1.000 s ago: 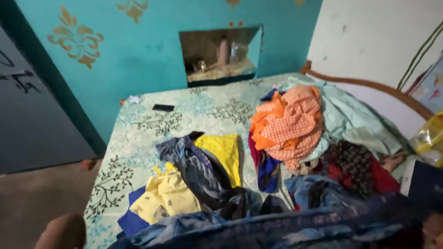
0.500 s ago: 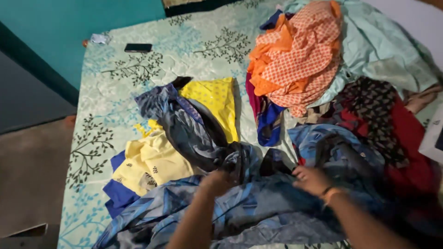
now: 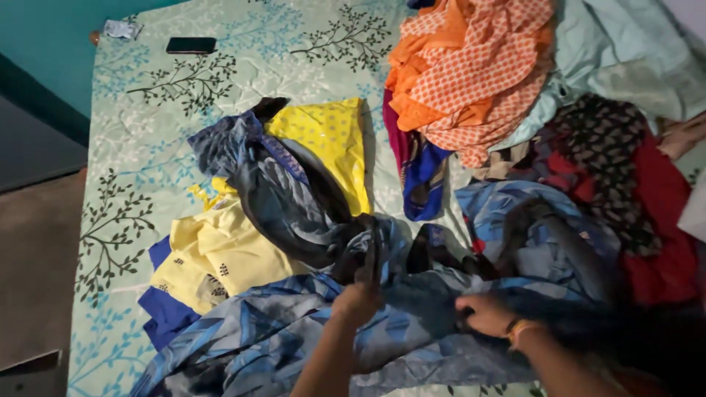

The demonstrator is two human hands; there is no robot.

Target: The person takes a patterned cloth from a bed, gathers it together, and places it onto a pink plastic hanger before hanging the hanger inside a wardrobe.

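Gripping blue patterned cloth [image 3: 309, 331], both hands [image 3: 358, 300].

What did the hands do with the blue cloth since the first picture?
No hands showed at first; now the left hand and right hand have come in and both grip the blue cloth, bunching it. The yellow top, orange cloth and phone lie where they were.

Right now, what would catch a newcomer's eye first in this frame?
Probably the orange patterned cloth heaped at the upper right of the bed, and the bright yellow garment at its middle. Low in the frame, the left hand and the right hand both grip a blue streaked fabric spread across the near edge. A dark phone lies alone at the far corner.
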